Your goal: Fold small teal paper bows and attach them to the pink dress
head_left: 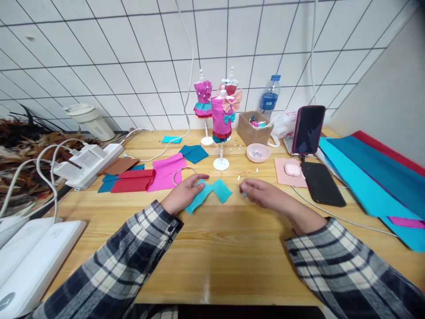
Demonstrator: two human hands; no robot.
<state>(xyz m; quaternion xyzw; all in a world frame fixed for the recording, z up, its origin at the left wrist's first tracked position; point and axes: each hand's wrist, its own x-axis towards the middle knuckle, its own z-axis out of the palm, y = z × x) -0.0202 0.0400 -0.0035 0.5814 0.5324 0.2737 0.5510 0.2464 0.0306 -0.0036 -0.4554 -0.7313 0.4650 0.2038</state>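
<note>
Pinching turquoise crepe-like piece (198, 201), left hand (185, 193) warranted light pressure against creasing; right hand (260, 193) apparently pinched small scrap (245, 194).

White power strip (112, 155) with plugs (79, 160), tilted lidded cup (91, 120), blue-capped bottle (269, 98), propped phone (309, 130)

Bright, even, whitish light fills the scene. Soft, faint shadows lie beneath the left hand (183, 193) and the slightly blurred right hand (265, 195). Pale glare streaks the near table (206, 266). Wall tiles (139, 40) stretch and slant toward the left and right edges.
</note>
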